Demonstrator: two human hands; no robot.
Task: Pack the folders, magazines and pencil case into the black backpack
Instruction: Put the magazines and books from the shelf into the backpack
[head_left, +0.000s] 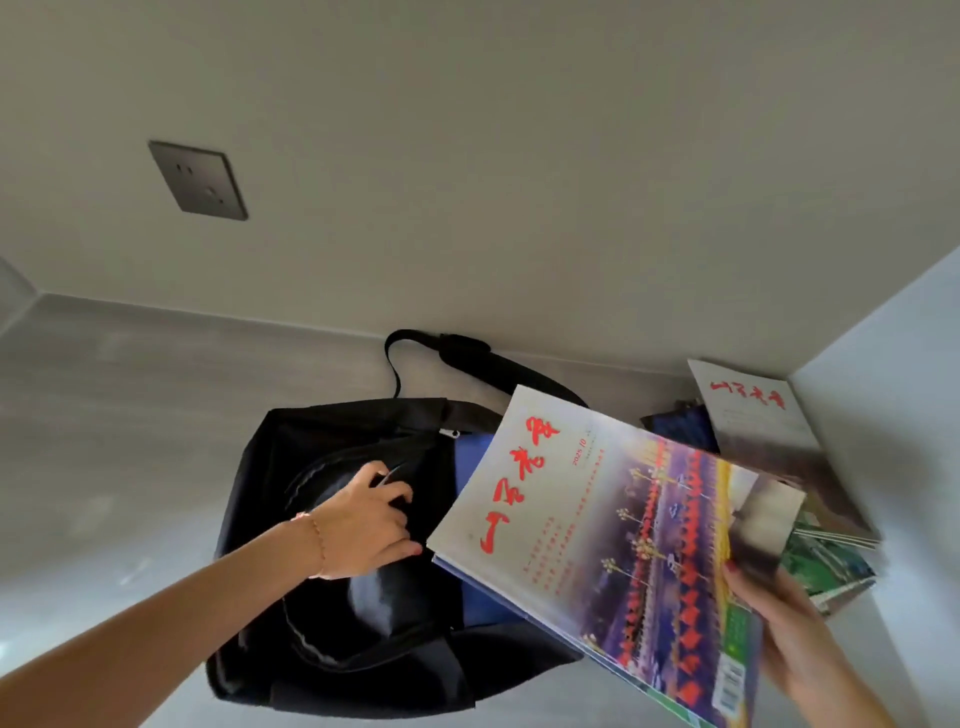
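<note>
Blue folder (470, 457) half-hidden in backpack (332, 649); right fingers (737, 571) grip magazines (613, 545), left clutch fabric.

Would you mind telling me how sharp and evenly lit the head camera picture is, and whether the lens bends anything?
Head view: soft, even indoor light with no hard shadows; a pale sheen on the black backpack front; the held magazines and right hand are slightly motion-blurred, cover text unreadable; wide-angle distortion tilts the wall socket and curves the wall edges.

Blue folder (470, 462) mostly hidden inside backpack (332, 649), held magazine (613, 545) cut off below, dark pouch (678, 423) half-covered
</note>
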